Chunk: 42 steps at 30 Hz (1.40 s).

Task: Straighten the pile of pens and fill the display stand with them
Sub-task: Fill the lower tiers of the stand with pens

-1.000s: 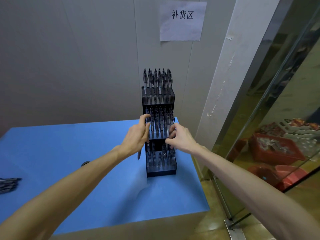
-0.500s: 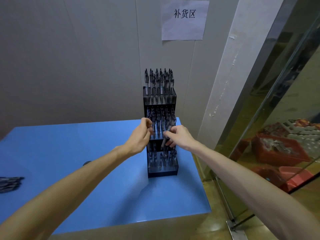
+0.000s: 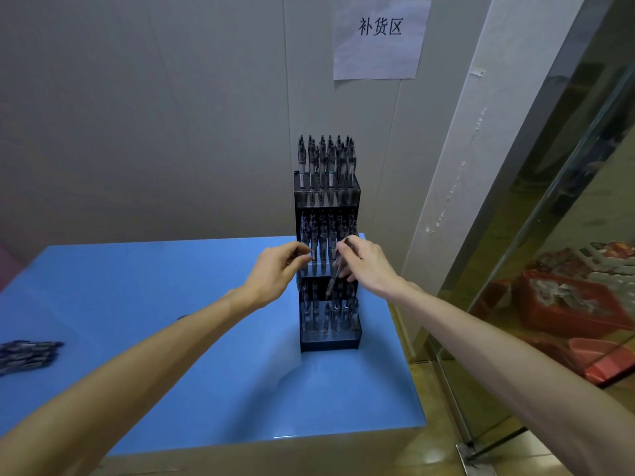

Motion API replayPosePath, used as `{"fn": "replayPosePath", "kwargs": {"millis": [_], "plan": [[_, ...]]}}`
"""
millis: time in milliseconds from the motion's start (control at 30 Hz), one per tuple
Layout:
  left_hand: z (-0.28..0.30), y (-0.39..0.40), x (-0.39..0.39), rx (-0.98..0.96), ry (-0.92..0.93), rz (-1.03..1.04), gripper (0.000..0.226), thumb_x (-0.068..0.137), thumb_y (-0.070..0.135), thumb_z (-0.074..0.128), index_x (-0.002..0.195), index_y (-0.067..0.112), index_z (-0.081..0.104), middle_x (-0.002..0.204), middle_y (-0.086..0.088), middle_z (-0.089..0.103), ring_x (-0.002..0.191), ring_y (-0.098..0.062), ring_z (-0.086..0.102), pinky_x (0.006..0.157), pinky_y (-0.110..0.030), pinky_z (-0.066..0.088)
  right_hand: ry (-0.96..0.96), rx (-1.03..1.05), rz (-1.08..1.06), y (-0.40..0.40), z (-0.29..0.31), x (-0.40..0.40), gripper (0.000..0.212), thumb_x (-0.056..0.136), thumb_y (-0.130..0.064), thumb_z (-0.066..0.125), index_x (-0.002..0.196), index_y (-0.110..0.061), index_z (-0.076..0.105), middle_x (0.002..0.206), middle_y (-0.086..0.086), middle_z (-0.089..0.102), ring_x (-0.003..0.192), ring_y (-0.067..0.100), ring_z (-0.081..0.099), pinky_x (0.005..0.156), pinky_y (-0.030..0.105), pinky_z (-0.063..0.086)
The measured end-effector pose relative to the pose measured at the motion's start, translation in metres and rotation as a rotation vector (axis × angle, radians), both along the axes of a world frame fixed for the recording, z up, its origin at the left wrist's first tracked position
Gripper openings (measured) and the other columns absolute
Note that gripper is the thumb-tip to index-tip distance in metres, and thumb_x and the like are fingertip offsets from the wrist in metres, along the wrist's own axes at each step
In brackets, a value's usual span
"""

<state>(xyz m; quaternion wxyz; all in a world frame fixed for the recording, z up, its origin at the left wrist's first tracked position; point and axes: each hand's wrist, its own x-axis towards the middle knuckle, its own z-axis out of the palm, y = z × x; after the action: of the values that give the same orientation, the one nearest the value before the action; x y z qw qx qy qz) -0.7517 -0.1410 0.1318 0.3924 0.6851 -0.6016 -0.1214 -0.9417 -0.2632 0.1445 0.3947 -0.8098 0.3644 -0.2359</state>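
Observation:
A dark three-tier display stand (image 3: 328,195) stands at the right side of the blue table (image 3: 171,304), its tiers holding several upright dark pens. My right hand (image 3: 366,262) pinches a pen (image 3: 332,281) that slants down in front of the middle tier toward the lower one. At the stand's left edge, by the middle tier, my left hand (image 3: 275,269) has its fingertips curled at a pen there. A pile of loose pens (image 3: 27,355) lies at the table's far left edge.
A grey wall with a paper sign (image 3: 379,39) rises behind the table. A glass partition (image 3: 549,235) runs along the right, with red baskets (image 3: 563,304) behind it. The table's front edge is near me.
My right hand has drawn a pen out and tilted it downward in front of the stand. My left hand slid slightly up along the stand's left side.

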Motion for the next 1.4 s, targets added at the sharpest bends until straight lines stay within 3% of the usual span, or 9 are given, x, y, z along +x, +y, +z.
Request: {"fn": "replayPosePath", "kwargs": {"millis": [100,200,267,367,600,733,933,1400], "plan": [[0.000,-0.001,-0.002,0.005,-0.078,0.004,0.026,0.105,0.030,0.057,0.123,0.018,0.070,0.108,0.008,0.062,0.096,-0.010,0.062,0.089,-0.027,0.052,0.020,-0.049,0.003,-0.003,-0.003,0.001,0.042,0.106,-0.040,0.047,0.093,-0.003,0.062,0.086,0.019,0.070,0.071,0.021,0.072,0.068,0.044,0.062],[-0.003,-0.001,-0.003,0.044,-0.123,0.041,0.029,0.104,0.033,0.057,0.128,0.021,0.069,0.104,0.008,0.051,0.085,-0.017,0.062,0.077,-0.012,0.042,0.048,-0.141,0.004,-0.003,-0.006,0.003,0.039,0.103,-0.044,0.051,0.090,-0.011,0.068,0.082,0.009,0.071,0.070,0.015,0.071,0.070,0.045,0.060],[-0.006,-0.001,-0.004,0.061,-0.122,0.047,0.030,0.103,0.032,0.060,0.130,0.022,0.069,0.101,0.008,0.053,0.083,-0.019,0.064,0.077,-0.016,0.044,0.115,-0.255,-0.012,-0.001,-0.005,0.004,0.030,0.100,-0.044,0.056,0.092,-0.022,0.074,0.081,-0.002,0.072,0.075,0.014,0.068,0.072,0.041,0.058],[-0.010,0.000,-0.006,0.033,-0.098,0.057,0.031,0.097,0.029,0.070,0.128,0.024,0.070,0.097,0.011,0.058,0.088,-0.008,0.061,0.082,-0.027,0.049,0.182,-0.365,-0.021,0.001,-0.005,0.005,0.017,0.095,-0.041,0.066,0.100,-0.029,0.078,0.090,-0.010,0.075,0.085,0.011,0.067,0.077,0.035,0.056],[-0.014,0.004,-0.005,-0.027,0.058,0.147,0.023,0.080,0.018,0.087,0.100,0.018,0.075,0.089,0.012,0.073,0.083,-0.002,0.070,0.081,-0.026,0.059,0.363,-0.480,0.031,0.005,-0.012,0.008,0.025,0.100,-0.041,0.059,0.109,-0.026,0.076,0.101,-0.005,0.077,0.096,0.021,0.067,0.073,0.031,0.047],[-0.015,0.001,0.001,-0.023,0.089,0.143,0.025,0.083,0.011,0.084,0.107,0.012,0.078,0.095,0.006,0.078,0.088,-0.001,0.073,0.089,-0.025,0.059,0.425,-0.509,0.059,0.006,-0.017,0.008,0.024,0.102,-0.037,0.056,0.112,-0.025,0.074,0.103,-0.003,0.076,0.099,0.024,0.068,0.077,0.034,0.051],[-0.019,-0.001,-0.001,-0.015,0.058,0.128,0.014,0.089,0.005,0.076,0.101,0.012,0.073,0.094,0.008,0.074,0.091,0.000,0.070,0.086,-0.019,0.058,0.423,-0.521,0.055,0.007,-0.019,0.011,0.019,0.100,-0.034,0.060,0.112,-0.025,0.071,0.101,-0.005,0.076,0.098,0.020,0.068,0.080,0.033,0.053],[-0.041,-0.008,-0.008,0.078,0.145,0.120,0.014,0.087,0.004,0.077,0.096,0.014,0.072,0.096,0.006,0.074,0.094,-0.007,0.070,0.091,-0.026,0.057,0.395,-0.525,0.055,0.003,-0.021,0.014,0.020,0.100,-0.037,0.061,0.111,-0.025,0.073,0.100,-0.005,0.076,0.097,0.019,0.069,0.079,0.032,0.052]]}}
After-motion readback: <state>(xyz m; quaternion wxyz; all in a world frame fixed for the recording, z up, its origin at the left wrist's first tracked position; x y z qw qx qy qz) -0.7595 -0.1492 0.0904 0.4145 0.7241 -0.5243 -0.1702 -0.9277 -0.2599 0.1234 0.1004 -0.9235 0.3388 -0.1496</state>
